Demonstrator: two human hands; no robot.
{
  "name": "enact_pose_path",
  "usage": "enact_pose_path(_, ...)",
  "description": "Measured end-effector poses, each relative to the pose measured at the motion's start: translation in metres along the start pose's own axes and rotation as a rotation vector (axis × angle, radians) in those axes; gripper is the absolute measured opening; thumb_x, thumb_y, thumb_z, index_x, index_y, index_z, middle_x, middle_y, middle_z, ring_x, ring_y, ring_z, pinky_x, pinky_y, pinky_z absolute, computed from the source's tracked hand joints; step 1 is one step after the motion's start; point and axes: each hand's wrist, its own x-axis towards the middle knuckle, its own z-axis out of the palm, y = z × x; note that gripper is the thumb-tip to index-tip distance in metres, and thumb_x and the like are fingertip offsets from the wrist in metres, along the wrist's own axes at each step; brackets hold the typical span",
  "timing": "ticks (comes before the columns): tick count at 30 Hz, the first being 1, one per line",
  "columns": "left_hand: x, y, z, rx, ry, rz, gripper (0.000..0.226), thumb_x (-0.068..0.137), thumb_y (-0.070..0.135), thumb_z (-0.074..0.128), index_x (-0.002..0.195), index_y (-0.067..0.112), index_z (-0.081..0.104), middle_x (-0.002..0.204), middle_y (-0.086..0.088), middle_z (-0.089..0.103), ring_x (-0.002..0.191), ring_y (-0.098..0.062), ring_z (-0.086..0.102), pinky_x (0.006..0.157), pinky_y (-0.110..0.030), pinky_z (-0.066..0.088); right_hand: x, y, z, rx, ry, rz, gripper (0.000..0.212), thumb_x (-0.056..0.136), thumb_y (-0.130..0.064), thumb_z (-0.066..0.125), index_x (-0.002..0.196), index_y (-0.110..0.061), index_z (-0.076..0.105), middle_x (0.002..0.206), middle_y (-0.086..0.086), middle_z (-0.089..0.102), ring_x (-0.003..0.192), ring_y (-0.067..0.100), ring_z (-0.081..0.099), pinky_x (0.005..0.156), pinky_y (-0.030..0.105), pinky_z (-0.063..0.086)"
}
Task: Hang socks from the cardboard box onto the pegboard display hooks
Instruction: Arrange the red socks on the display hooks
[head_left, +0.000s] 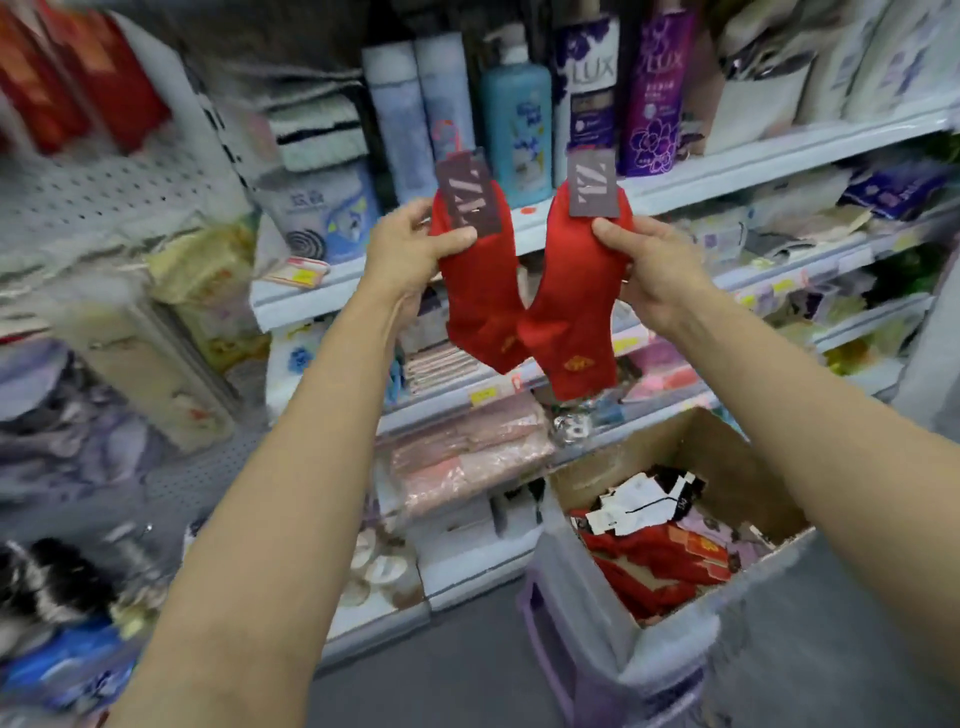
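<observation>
I hold two pairs of red socks up in front of the shelves. My left hand (404, 248) grips the left red sock pair (480, 306) just below its dark card tag (467, 195). My right hand (655, 270) grips the right red sock pair (574, 306) under its own dark tag (594, 183). The toes of the two pairs touch in the middle. Down at the right stands the open cardboard box (727, 457), holding more red, white and pink socks. The white pegboard (98, 192) is at the upper left, blurred.
Store shelves (727, 171) carry shampoo and body-wash bottles, packets and folded pink towels. The box rests on a lilac plastic stool (550, 649). Packaged goods hang in front of the pegboard at the left. Grey floor shows at the bottom middle.
</observation>
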Motion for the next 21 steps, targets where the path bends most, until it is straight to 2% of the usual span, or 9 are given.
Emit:
enact_pose_path(4, -0.024, 0.047, -0.05, 0.002, 0.117, 0.102, 0.03, 0.083, -0.011, 0.068, 0.102, 0.011, 0.066, 0.082, 0.006, 0.076, 0.075, -0.008, 0.071, 0.073, -0.026, 0.059, -0.002, -0.012, 0.058, 0.073, -0.124, -0.039, 0.012, 0.093, -0.004, 0.06, 0.096, -0.014, 0.068, 0.071, -0.006, 0.074, 0.062, 0.005, 0.068, 0.057, 0.02, 0.054)
enact_pose_path(7, -0.043, 0.078, -0.093, 0.01, 0.224, 0.174, 0.03, 0.078, -0.002, 0.076, 0.1, 0.016, 0.069, 0.088, 0.004, 0.077, 0.08, -0.01, 0.072, 0.071, -0.027, 0.058, -0.004, -0.017, 0.102, 0.111, -0.214, -0.074, 0.015, 0.09, -0.005, 0.064, 0.102, -0.012, 0.07, 0.083, 0.0, 0.076, 0.076, 0.013, 0.07, 0.078, 0.032, 0.058)
enact_pose_path(9, -0.056, 0.094, -0.123, 0.007, 0.282, 0.235, 0.032, 0.075, 0.0, 0.079, 0.101, 0.016, 0.069, 0.091, 0.002, 0.077, 0.084, -0.012, 0.072, 0.074, -0.03, 0.056, -0.006, -0.018, 0.132, 0.147, -0.264, -0.106, 0.016, 0.089, -0.001, 0.064, 0.101, -0.01, 0.07, 0.084, 0.001, 0.076, 0.08, 0.015, 0.07, 0.089, 0.035, 0.056)
enact_pose_path(12, -0.073, 0.115, -0.163, 0.022, 0.367, 0.306, 0.031, 0.08, -0.007, 0.074, 0.101, 0.014, 0.065, 0.084, 0.006, 0.077, 0.08, -0.008, 0.071, 0.076, -0.03, 0.057, -0.011, -0.014, 0.179, 0.173, -0.31, -0.123, 0.016, 0.088, 0.0, 0.065, 0.099, -0.009, 0.071, 0.085, 0.003, 0.077, 0.081, 0.016, 0.071, 0.089, 0.035, 0.057)
enact_pose_path(15, -0.094, 0.133, -0.204, 0.055, 0.456, 0.353, 0.035, 0.08, -0.008, 0.074, 0.107, 0.011, 0.062, 0.083, 0.007, 0.076, 0.078, -0.007, 0.071, 0.071, -0.027, 0.057, -0.02, -0.006, 0.23, 0.193, -0.357, -0.126, 0.016, 0.088, 0.001, 0.066, 0.1, -0.008, 0.071, 0.084, 0.003, 0.077, 0.081, 0.016, 0.072, 0.081, 0.033, 0.057)
enact_pose_path(19, -0.125, 0.154, -0.26, 0.113, 0.548, 0.404, 0.04, 0.079, -0.007, 0.076, 0.112, 0.01, 0.06, 0.097, -0.004, 0.072, 0.078, -0.008, 0.071, 0.068, -0.03, 0.057, -0.041, 0.005, 0.3, 0.245, -0.412, -0.144, 0.017, 0.087, 0.004, 0.066, 0.1, -0.007, 0.069, 0.083, 0.002, 0.076, 0.078, 0.016, 0.07, 0.081, 0.034, 0.058)
enact_pose_path(21, -0.14, 0.163, -0.291, 0.116, 0.595, 0.42, 0.041, 0.078, -0.007, 0.077, 0.112, 0.009, 0.06, 0.109, -0.011, 0.07, 0.086, -0.014, 0.072, 0.069, -0.032, 0.059, -0.055, 0.011, 0.337, 0.267, -0.437, -0.168, 0.02, 0.085, 0.007, 0.066, 0.098, -0.008, 0.066, 0.077, -0.002, 0.075, 0.072, 0.012, 0.069, 0.073, 0.029, 0.057)
